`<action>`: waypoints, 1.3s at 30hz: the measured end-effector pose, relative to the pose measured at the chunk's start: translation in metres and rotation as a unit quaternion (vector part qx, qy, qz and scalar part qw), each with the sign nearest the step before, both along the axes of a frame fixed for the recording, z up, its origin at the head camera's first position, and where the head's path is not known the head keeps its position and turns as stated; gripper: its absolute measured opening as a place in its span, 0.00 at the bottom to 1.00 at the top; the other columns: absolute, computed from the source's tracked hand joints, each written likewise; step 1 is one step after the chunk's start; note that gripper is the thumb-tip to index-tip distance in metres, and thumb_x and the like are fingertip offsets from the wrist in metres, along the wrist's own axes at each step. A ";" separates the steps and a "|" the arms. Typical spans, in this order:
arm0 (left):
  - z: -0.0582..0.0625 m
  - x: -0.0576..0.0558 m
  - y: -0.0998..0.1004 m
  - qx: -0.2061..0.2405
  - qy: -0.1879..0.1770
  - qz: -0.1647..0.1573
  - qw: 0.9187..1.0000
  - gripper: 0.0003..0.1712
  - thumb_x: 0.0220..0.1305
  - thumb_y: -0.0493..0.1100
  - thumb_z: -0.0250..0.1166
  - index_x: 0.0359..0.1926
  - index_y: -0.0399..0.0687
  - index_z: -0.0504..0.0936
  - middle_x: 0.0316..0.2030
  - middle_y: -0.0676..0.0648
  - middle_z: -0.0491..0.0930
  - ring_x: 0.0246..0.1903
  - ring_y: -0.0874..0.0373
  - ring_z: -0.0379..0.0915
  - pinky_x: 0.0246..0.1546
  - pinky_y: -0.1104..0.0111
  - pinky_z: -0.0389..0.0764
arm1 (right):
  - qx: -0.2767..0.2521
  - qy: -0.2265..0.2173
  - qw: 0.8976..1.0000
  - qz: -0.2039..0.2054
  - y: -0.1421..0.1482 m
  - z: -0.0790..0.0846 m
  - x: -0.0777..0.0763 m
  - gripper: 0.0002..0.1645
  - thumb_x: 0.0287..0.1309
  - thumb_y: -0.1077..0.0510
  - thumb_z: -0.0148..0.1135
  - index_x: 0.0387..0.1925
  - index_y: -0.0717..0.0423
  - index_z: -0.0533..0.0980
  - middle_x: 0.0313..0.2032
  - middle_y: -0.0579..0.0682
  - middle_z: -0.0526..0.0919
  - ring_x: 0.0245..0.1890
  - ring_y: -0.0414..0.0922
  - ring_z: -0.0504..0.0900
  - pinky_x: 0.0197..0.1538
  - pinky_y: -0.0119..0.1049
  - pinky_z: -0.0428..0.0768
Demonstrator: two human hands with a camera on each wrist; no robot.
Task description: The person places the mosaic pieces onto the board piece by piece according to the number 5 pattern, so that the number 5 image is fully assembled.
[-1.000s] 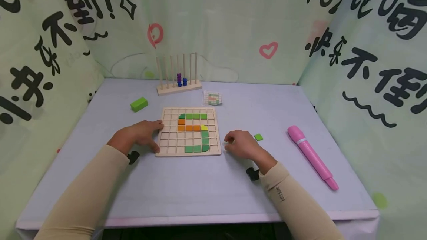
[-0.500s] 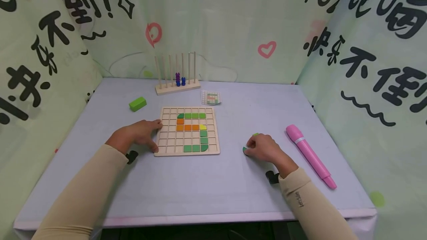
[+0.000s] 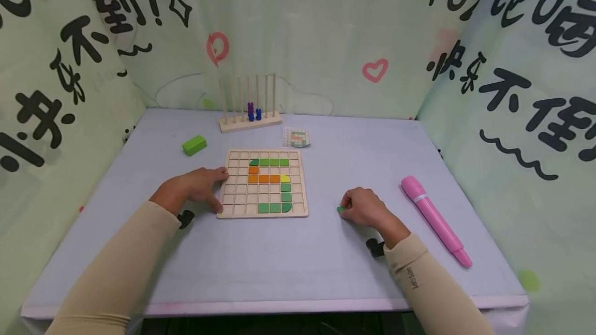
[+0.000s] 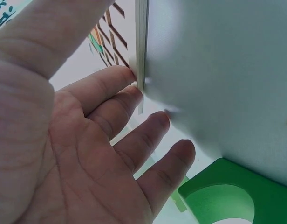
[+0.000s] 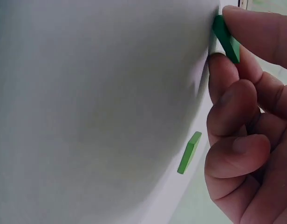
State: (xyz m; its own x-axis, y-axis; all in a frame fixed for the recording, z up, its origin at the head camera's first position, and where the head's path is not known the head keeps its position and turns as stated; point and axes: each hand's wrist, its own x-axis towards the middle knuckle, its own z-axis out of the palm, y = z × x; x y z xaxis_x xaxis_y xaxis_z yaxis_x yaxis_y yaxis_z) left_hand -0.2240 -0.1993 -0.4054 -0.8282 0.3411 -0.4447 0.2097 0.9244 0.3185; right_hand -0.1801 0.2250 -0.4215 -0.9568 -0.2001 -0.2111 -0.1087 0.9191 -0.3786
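A wooden grid board (image 3: 237,195) lies on the table, with green, orange and yellow tiles set in some of its squares. At its left edge my left hand (image 3: 197,187) rests with fingers extended; in the left wrist view the fingertips (image 4: 125,74) touch the board's rim. To the right of the board, my right hand (image 3: 365,207) pinches a small dark green tile (image 5: 226,39) between thumb and fingers, low over the table. A light green tile (image 5: 189,153) lies on the table near that hand; the hand hides it in the head view.
Behind the board stand a bead rack with wooden rods (image 3: 250,124) and a small pattern card (image 3: 296,137). A green block (image 3: 194,145) lies at the back left. Over on the right is a pink marker-shaped stick (image 3: 436,221). Printed curtains (image 3: 302,25) enclose the table.
My right hand has moved right, away from the board's edge, and now holds a dark green tile. It covers the light green tile seen earlier. My left hand has stayed in place.
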 end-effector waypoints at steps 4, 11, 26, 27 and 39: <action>0.001 0.000 0.000 -0.003 -0.005 0.003 1.000 0.62 0.53 0.55 0.82 0.81 0.43 0.58 0.82 0.39 0.51 0.77 0.31 0.50 0.74 0.40 0.61 | -0.002 -0.006 1.000 -0.004 -0.001 0.001 -0.001 0.07 0.58 0.58 0.74 0.36 0.54 0.83 0.32 0.47 0.82 0.34 0.45 0.78 0.36 0.38 0.74; 0.000 0.000 -0.002 -0.009 -0.004 0.010 1.000 0.62 0.54 0.55 0.82 0.81 0.44 0.57 0.82 0.40 0.50 0.78 0.32 0.50 0.75 0.41 0.61 | -0.011 -0.001 1.000 0.008 -0.003 0.001 -0.007 0.06 0.59 0.58 0.73 0.36 0.55 0.83 0.32 0.48 0.83 0.35 0.45 0.78 0.37 0.38 0.75; -0.005 0.001 0.001 0.004 -0.011 0.023 1.000 0.63 0.51 0.52 0.83 0.81 0.44 0.58 0.83 0.41 0.50 0.79 0.33 0.49 0.76 0.41 0.59 | -0.115 -0.010 0.991 0.062 -0.060 0.004 -0.015 0.03 0.64 0.58 0.70 0.38 0.54 0.85 0.29 0.45 0.82 0.31 0.42 0.76 0.35 0.34 0.74; -0.005 0.001 0.002 0.003 -0.010 0.024 1.000 0.63 0.51 0.52 0.83 0.81 0.45 0.58 0.83 0.42 0.50 0.79 0.33 0.49 0.76 0.41 0.59 | -0.119 -0.012 0.990 0.069 -0.066 0.004 -0.016 0.03 0.64 0.58 0.70 0.37 0.54 0.85 0.29 0.45 0.82 0.31 0.42 0.76 0.35 0.34 0.74; -0.004 -0.001 0.000 0.000 -0.006 0.023 1.000 0.62 0.52 0.53 0.83 0.81 0.46 0.57 0.83 0.43 0.49 0.79 0.34 0.49 0.76 0.42 0.59 | -0.129 -0.020 0.978 0.162 -0.149 0.009 -0.025 0.05 0.64 0.59 0.70 0.31 0.52 0.85 0.26 0.43 0.84 0.30 0.40 0.76 0.35 0.31 0.74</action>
State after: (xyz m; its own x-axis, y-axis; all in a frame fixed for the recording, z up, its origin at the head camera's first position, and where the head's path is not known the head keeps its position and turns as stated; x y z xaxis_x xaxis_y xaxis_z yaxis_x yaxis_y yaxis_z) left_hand -0.2253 -0.1995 -0.4094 -0.8377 0.3019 -0.4551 0.1623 0.9333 0.3203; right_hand -0.2050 0.0762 -0.4130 -0.8263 -0.5428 -0.1503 -0.3580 0.7122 -0.6038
